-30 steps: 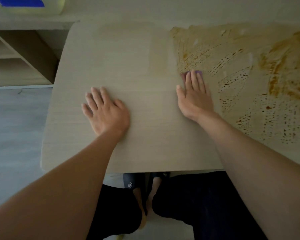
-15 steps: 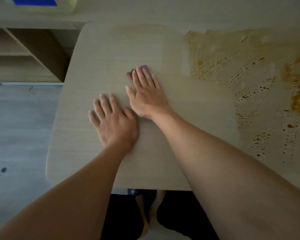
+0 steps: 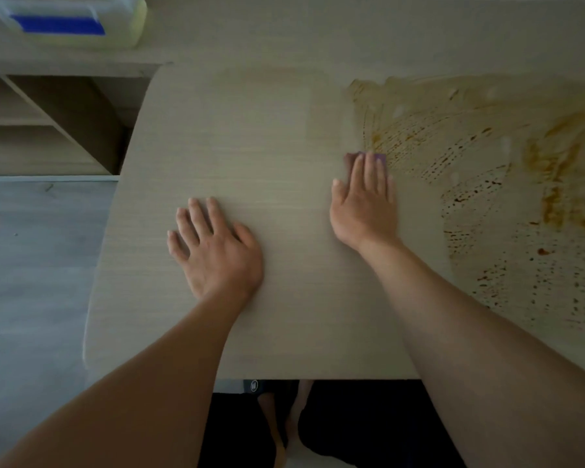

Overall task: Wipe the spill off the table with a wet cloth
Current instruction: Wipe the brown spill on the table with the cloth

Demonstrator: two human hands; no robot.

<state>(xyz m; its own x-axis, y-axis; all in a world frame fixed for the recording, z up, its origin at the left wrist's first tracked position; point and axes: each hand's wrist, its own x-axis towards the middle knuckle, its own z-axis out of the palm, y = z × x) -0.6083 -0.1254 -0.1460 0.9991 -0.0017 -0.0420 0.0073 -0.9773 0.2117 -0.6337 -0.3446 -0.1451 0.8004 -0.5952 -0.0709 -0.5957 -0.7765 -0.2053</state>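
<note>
A brownish-yellow smeared spill [image 3: 507,184] covers the right part of the light wooden table [image 3: 250,146], with streaks and dots reaching the spill's left edge. My right hand [image 3: 365,204] presses flat, fingers straight, on a small purple cloth [image 3: 368,156]; only the cloth's far edge shows beyond my fingertips, right at the spill's left border. My left hand [image 3: 213,248] rests flat on the bare table to the left, fingers spread, holding nothing.
An open wooden shelf unit [image 3: 48,123] stands left of the table. A pale yellow container with a blue label [image 3: 65,21] sits at the top left. Grey floor [image 3: 31,265] lies to the left. My legs and feet [image 3: 284,427] show below the table's near edge.
My right hand slid the cloth leftward to near my left hand half a second ago, then back right to the spill's edge. My left hand stayed put.
</note>
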